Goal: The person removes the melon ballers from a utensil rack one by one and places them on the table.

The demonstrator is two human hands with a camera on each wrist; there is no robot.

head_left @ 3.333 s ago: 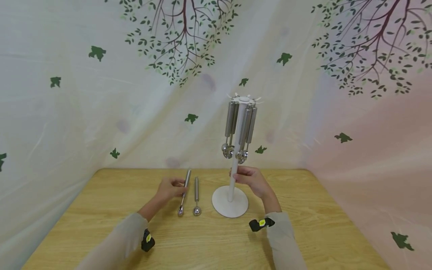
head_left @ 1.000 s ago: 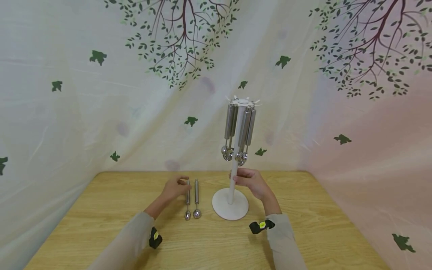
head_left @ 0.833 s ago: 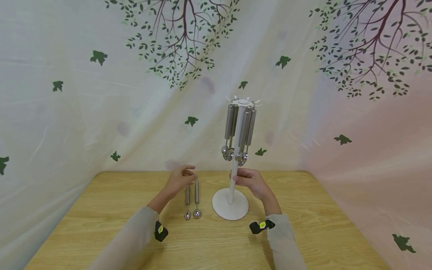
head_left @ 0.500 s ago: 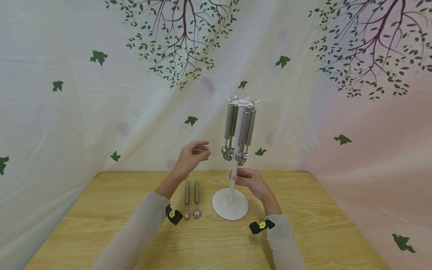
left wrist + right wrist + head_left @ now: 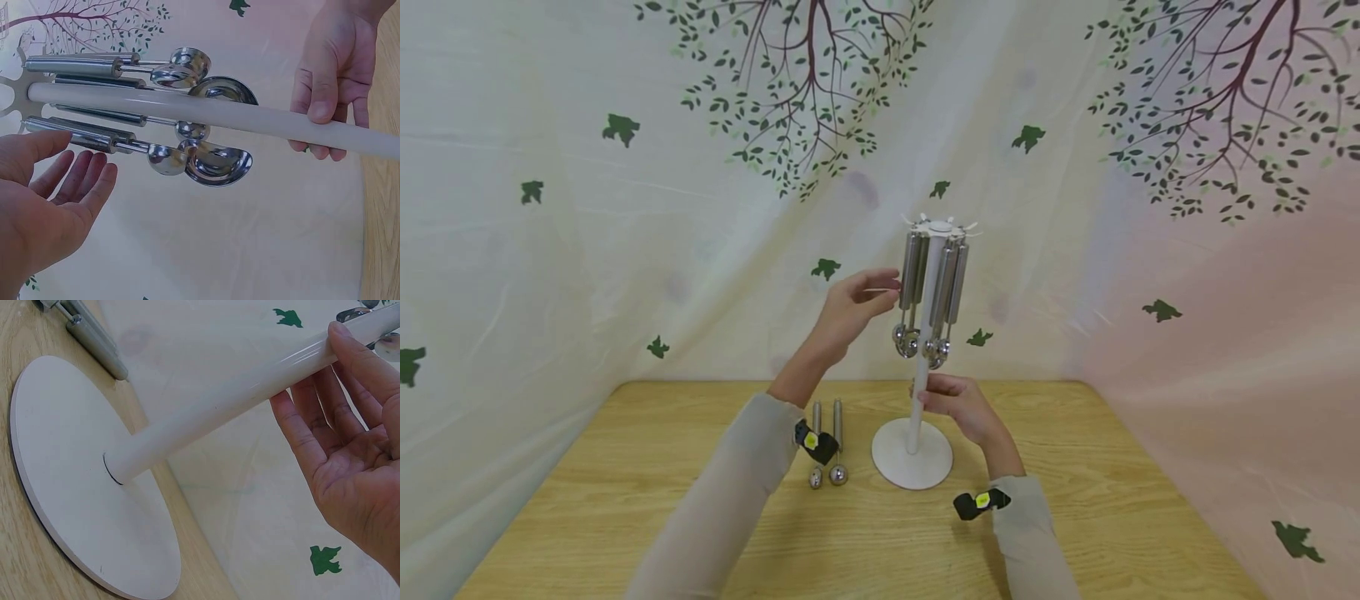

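A white stand (image 5: 897, 461) with a round base and an upright pole carries several steel scoops on hooks around its top. My left hand (image 5: 842, 321) is raised beside the hanging scoops on the left side. In the left wrist view its thumb and spread fingers are right at the handle of one hanging scoop (image 5: 167, 160), not closed round it. Lower down, my right hand (image 5: 968, 410) holds the pole (image 5: 219, 409) between thumb and fingers. Two more scoops lie side by side on the table left of the base: one with a round bowl (image 5: 838, 475), one with a smaller bowl (image 5: 816, 478).
The wooden table (image 5: 1075, 533) ends at a pale cloth backdrop (image 5: 737, 275) printed with branches and green birds. A black camera (image 5: 820, 446) on the left wrist overlaps the lying scoops in the head view.
My left hand has let go of the scoop, which now lies parallel to the other one, and has risen rightward to the hanging scoops. My right hand has stayed on the pole.
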